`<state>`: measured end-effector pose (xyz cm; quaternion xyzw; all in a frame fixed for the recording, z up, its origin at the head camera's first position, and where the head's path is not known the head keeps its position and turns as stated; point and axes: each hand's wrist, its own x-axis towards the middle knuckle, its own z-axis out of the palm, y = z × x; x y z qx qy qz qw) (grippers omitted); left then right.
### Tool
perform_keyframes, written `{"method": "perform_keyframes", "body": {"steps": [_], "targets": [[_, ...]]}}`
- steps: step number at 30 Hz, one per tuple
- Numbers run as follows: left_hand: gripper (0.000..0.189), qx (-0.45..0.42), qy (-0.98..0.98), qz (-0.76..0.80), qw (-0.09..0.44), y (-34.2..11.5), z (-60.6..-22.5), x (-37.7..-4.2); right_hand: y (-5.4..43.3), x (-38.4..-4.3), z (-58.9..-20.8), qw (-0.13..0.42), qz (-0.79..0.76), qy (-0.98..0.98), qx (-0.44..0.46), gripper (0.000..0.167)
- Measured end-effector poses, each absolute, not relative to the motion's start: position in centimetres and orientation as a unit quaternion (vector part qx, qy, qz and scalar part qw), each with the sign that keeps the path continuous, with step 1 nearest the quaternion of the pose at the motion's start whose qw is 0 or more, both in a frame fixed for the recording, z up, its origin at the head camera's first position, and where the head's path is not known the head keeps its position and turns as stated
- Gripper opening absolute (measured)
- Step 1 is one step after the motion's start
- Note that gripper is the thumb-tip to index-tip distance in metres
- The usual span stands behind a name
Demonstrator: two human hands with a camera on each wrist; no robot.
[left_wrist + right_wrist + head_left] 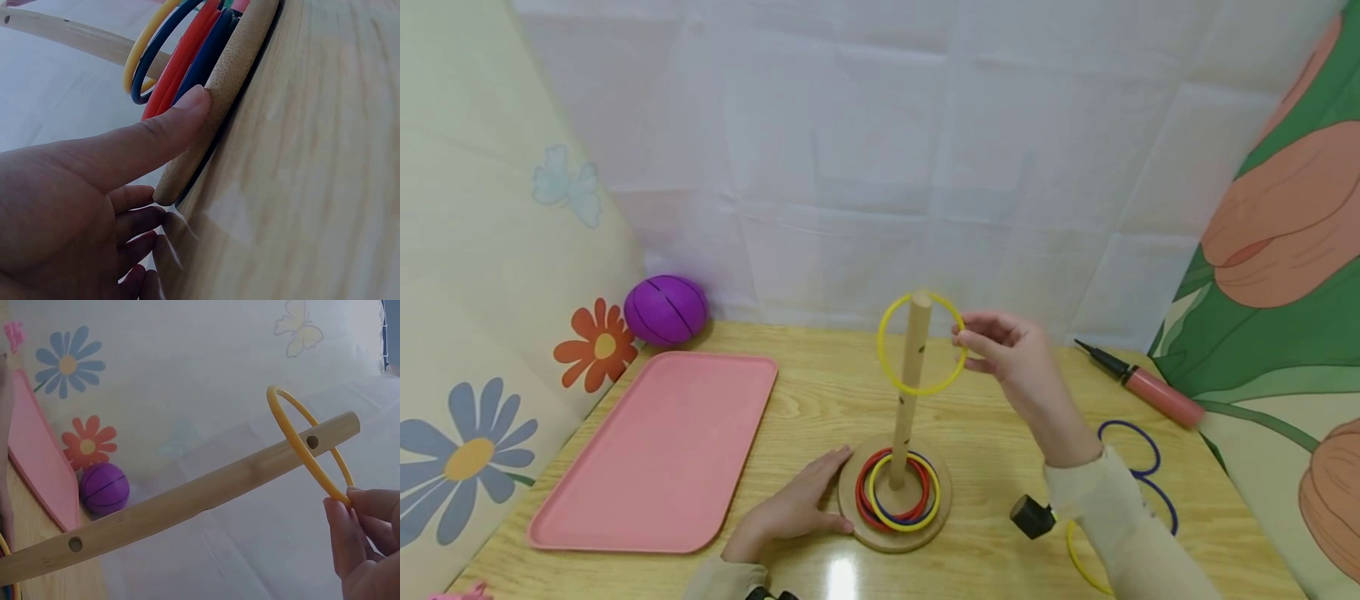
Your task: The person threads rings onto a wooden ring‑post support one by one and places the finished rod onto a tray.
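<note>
A wooden post [914,350] rises from a round base [940,533], where red, blue and yellow rings [934,508] lie stacked around its foot. My right hand [1007,350] pinches a yellow ring [883,354] at its right side, between thumb and fingers. That ring encircles the post close to its top, as the right wrist view [292,434] also shows. Down at the base's left edge rests my left hand [805,504], fingers spread. In the left wrist view its thumb [187,109] touches the base's rim, with the other fingers against the edge and table.
A pink tray [655,450] lies at left, with a purple ball [666,310] behind it. On the right are a hand pump [1161,396], blue rings [1157,454] and another yellow ring [1078,567] partly under my right sleeve. White cloth hangs behind the table.
</note>
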<state>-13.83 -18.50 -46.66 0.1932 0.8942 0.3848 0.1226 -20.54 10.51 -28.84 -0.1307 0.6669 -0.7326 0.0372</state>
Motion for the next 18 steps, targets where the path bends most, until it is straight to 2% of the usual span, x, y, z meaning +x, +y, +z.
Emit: {"method": "perform_keyframes", "body": {"steps": [6, 18], "targets": [[0.103, 0.193, 0.894, 0.386, 0.122, -18.5, -46.7, -13.8, 10.3, -20.6, -30.4, 0.054, -0.714, 0.689, -0.11, 0.015], [0.103, 0.2, 0.895, 0.381, 0.116, -18.5, -46.9, -13.9, 10.3, -20.7, -35.3, 0.115, -0.669, 0.726, -0.109, 0.034]]}}
